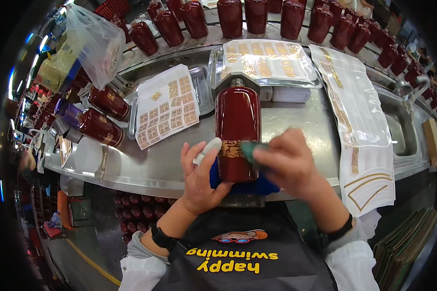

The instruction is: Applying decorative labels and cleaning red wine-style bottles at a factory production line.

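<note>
A glossy dark red bottle [238,114] lies on its back in front of me, its neck toward a grey angular holder [250,77] and its base toward me. A gold patterned decal [231,149] runs across its lower part. My left hand [201,179] steadies the bottle at its left side, thumb at the base; a white cover [210,148] sits on the index finger. My right hand [291,165], blurred by motion, grips a small green scraper-like piece [250,153] against the decal's right part. Blue material [264,184] shows under the bottle.
Decal sheets lie left [167,106], on a metal tray [313,83] at the back, and in a long strip [354,126] at right. Two decorated bottles [100,127] rest at left. Several red bottles [230,18] line the far conveyor. A sink [398,126] is at right.
</note>
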Demonstrator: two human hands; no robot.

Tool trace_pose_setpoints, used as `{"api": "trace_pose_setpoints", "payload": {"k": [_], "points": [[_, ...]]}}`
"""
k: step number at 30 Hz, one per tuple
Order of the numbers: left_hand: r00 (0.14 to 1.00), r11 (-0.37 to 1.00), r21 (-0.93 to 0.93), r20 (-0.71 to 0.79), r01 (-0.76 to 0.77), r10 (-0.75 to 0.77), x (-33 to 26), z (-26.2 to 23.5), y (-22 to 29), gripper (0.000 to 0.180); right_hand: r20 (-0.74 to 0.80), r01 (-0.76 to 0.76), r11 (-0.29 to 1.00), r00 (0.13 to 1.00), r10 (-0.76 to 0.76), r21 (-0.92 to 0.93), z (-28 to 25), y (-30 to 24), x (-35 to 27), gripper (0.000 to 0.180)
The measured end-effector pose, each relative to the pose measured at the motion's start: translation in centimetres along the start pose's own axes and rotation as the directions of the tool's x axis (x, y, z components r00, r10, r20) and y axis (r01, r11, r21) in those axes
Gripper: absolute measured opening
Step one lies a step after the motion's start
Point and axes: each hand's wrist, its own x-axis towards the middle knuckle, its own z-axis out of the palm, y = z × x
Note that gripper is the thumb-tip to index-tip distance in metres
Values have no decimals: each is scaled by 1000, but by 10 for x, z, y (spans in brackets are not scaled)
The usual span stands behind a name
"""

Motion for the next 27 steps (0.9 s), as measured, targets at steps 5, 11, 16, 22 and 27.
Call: {"api": "trace_pose_setpoints", "payload": {"k": [5, 11, 16, 22, 27], "points": [[998, 1000, 18, 68, -17, 15, 7, -12, 2, 67, 113, -256, 936, 965, 235, 241, -3, 3, 15, 27], [956, 938, 208, 166, -275, 243, 9, -19, 1, 66, 279, -144, 952, 958, 66, 271, -10, -20, 14, 37], [999, 996, -80, -27, 41, -43, 3, -8, -2, 75, 119, 35, 989, 993, -19, -141, -3, -11, 21, 36], [976, 970, 145, 128, -193, 175, 16, -20, -1, 72, -75, -144, 973, 988, 132, -183, -3, 7, 20, 36], [993, 995, 44, 85, -85, 81, -4, -13, -9, 74, 382, -178, 932, 923, 47, 315, -18, -30, 14, 40]]}}
